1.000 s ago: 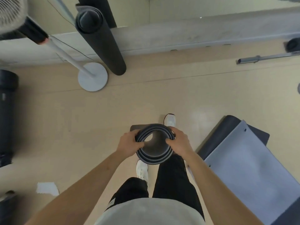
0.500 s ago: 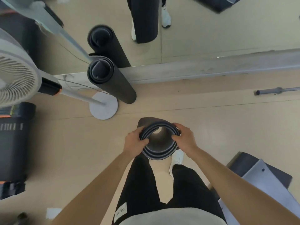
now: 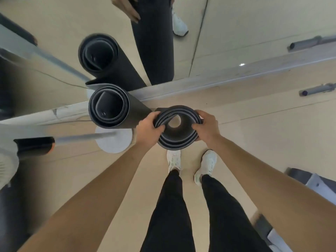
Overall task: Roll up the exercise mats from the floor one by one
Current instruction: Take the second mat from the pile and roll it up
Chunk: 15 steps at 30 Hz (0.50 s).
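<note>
I look straight down into a rolled dark grey mat (image 3: 177, 141) held upright, its open end facing me. My left hand (image 3: 147, 127) grips its left rim with the fingers curled over the edge. My right hand (image 3: 206, 127) grips the right rim the same way. A second rolled dark mat (image 3: 109, 107) stands upright just to the left, leaning against the base of a mirror wall, almost touching my left hand. An unrolled grey mat (image 3: 312, 182) lies flat on the floor at the far right.
A fan's white round base (image 3: 113, 142) and pole (image 3: 83, 138) stand left of my feet, its head at the left edge. The mirror (image 3: 236, 33) reflects the mats and my legs. A grey bar (image 3: 317, 90) lies on the floor by the wall.
I have walked toward the mirror wall carrying the rolled mat; it is now right beside the standing rolled mat. Both hands keep their grip. The flat mat has dropped behind to the right.
</note>
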Each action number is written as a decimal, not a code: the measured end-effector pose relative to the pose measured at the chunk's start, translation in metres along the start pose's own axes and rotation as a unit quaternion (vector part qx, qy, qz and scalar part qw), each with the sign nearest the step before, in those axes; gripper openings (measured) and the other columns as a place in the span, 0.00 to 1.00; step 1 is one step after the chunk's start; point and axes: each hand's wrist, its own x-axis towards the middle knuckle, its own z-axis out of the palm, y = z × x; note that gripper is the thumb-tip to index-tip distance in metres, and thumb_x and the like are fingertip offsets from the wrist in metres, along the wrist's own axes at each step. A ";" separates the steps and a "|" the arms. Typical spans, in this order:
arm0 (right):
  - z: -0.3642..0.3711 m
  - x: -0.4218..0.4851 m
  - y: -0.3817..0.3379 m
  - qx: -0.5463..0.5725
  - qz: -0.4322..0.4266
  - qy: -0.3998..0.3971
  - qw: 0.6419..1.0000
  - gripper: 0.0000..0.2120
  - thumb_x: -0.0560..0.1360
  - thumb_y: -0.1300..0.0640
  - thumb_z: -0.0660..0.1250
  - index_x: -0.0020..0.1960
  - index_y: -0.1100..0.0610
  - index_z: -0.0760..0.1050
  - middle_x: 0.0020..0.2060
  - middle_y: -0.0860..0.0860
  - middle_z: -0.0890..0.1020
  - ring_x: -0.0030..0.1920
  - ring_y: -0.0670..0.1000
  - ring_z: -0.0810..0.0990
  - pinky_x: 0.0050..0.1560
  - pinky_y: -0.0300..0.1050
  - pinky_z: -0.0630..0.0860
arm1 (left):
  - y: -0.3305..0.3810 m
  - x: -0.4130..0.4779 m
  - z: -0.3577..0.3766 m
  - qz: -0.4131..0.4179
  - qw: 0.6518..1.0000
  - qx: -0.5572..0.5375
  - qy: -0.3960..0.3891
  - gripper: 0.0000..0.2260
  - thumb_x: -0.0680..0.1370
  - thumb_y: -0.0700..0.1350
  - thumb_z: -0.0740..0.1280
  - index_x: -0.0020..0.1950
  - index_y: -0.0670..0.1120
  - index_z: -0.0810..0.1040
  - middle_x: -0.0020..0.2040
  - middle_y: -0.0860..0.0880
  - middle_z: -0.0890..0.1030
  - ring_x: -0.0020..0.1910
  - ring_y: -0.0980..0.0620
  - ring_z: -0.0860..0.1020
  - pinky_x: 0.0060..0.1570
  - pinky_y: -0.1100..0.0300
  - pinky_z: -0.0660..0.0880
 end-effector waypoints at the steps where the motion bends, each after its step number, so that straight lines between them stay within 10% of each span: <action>1: 0.007 0.013 -0.007 0.003 0.001 -0.003 1.000 0.24 0.76 0.68 0.67 0.67 0.47 0.76 0.49 0.55 0.84 0.44 0.58 0.86 0.35 0.55 0.85 | -0.004 0.014 -0.004 0.001 1.000 0.013 0.007 0.21 0.76 0.46 0.73 0.69 0.53 0.77 0.54 0.55 0.85 0.51 0.54 0.80 0.52 0.63 0.71; 15: 0.062 0.116 -0.085 0.012 -0.004 0.004 1.000 0.24 0.76 0.70 0.67 0.67 0.51 0.78 0.52 0.56 0.83 0.44 0.62 0.85 0.33 0.60 0.84 | -0.015 0.133 -0.054 0.060 0.982 0.167 0.057 0.21 0.78 0.46 0.71 0.70 0.44 0.77 0.55 0.44 0.86 0.53 0.42 0.83 0.60 0.49 0.75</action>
